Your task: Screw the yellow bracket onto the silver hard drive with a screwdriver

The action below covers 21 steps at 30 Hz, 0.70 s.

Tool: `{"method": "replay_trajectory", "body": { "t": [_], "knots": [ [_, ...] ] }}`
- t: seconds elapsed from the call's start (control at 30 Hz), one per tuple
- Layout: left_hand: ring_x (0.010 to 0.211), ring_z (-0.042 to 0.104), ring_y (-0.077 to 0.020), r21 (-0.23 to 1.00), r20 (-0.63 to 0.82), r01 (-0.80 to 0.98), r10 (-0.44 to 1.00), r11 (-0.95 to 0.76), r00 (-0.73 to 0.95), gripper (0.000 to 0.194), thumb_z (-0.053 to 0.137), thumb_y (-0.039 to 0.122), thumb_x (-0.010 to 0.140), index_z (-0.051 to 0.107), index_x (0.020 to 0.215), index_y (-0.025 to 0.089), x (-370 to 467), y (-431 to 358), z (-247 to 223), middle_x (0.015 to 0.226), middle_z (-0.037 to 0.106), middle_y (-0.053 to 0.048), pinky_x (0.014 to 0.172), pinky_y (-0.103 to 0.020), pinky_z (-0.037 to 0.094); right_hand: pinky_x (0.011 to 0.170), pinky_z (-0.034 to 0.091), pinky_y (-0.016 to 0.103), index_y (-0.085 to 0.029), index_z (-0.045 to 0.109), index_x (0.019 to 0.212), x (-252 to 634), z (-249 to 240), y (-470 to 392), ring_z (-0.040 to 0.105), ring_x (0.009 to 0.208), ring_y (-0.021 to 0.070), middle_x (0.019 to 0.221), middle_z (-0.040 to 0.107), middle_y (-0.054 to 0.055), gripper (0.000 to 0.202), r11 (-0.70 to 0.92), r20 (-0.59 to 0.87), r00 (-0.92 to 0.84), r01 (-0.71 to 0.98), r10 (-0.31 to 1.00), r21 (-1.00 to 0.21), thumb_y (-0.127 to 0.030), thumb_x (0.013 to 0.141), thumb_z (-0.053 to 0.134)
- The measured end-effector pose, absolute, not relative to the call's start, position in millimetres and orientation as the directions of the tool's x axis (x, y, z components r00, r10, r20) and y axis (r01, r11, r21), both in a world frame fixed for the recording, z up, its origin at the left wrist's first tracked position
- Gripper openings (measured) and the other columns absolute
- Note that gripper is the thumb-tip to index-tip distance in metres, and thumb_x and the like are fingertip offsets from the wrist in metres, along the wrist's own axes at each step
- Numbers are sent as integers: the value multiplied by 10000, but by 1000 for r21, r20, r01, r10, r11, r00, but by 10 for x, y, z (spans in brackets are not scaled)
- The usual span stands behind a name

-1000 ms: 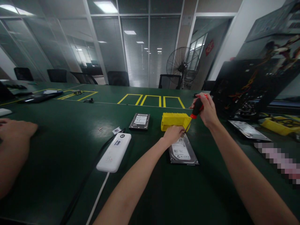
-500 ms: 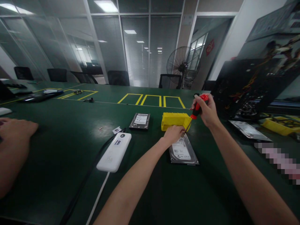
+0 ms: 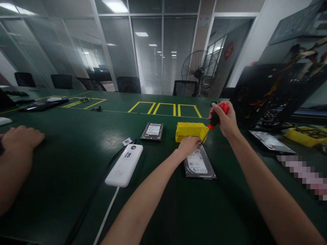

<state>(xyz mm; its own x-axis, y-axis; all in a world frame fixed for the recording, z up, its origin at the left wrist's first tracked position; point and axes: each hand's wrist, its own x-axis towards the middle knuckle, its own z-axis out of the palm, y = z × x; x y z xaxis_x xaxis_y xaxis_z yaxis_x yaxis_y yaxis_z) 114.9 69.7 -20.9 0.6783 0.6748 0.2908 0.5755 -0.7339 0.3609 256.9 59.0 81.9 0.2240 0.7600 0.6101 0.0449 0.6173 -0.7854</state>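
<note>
Screwdriver tip set at the far end of a hard drive, centre of the frame.

The right hand (image 3: pixel 226 119) is closed round the red-and-black screwdriver (image 3: pixel 214 119), its shaft slanting down-left; the tip is hidden behind the left hand (image 3: pixel 188 145), which rests curled on the hard drive (image 3: pixel 199 165), covering its far edge. A yellow bin (image 3: pixel 190 131) sits just behind. Another person's hand (image 3: pixel 21 136) lies at the left edge, its arm cut off.
</note>
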Motion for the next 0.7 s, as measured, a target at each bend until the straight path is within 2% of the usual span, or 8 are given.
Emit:
{"method": "replay_trajectory", "body": {
  "t": [0.1,0.27,0.37,0.5,0.6,0.7],
  "knots": [
    [988,623,-192,361,293,572,672,-737,680,311,371,263,960,613,1140,187,1147,691,-205,1114,659,-57,841,-320,505,488,514,233,-259,448,842,2588,827,589,519,473,81,633,514,-70,320,618,614,210,51,761,-784,-456,727,672],
    [981,627,-209,336,273,599,684,-727,677,306,384,269,954,616,1140,200,1156,687,-185,1097,666,-62,836,-332,508,543,540,255,-256,532,892,2594,820,606,550,534,92,674,514,-41,279,583,570,172,-34,803,-812,-519,802,522],
    [989,623,-209,325,259,607,686,-725,680,310,375,274,958,607,1150,202,1160,691,-184,1109,660,-63,839,-337,508,571,548,254,-247,538,880,2585,803,622,564,574,89,722,535,-39,257,574,556,198,-46,807,-817,-465,763,609],
    [989,620,-202,331,261,602,683,-727,682,313,367,271,961,603,1155,204,1160,695,-195,1114,654,-64,840,-341,507,577,548,255,-250,461,840,2580,794,620,574,592,90,747,564,-52,318,596,575,251,-11,779,-803,-387,697,709],
    [982,623,-201,343,265,599,686,-724,678,311,373,268,958,607,1153,205,1156,692,-198,1113,656,-62,833,-332,506,569,543,260,-269,446,868,2591,801,605,544,538,89,669,539,-68,321,607,596,218,19,773,-794,-380,711,703],
    [986,623,-201,341,266,602,688,-722,675,309,379,268,955,605,1156,204,1153,682,-189,1113,657,-63,838,-325,501,569,543,263,-267,500,900,2611,805,606,521,514,87,642,519,-59,248,608,596,188,-6,780,-794,-437,768,624]
  ]
}}
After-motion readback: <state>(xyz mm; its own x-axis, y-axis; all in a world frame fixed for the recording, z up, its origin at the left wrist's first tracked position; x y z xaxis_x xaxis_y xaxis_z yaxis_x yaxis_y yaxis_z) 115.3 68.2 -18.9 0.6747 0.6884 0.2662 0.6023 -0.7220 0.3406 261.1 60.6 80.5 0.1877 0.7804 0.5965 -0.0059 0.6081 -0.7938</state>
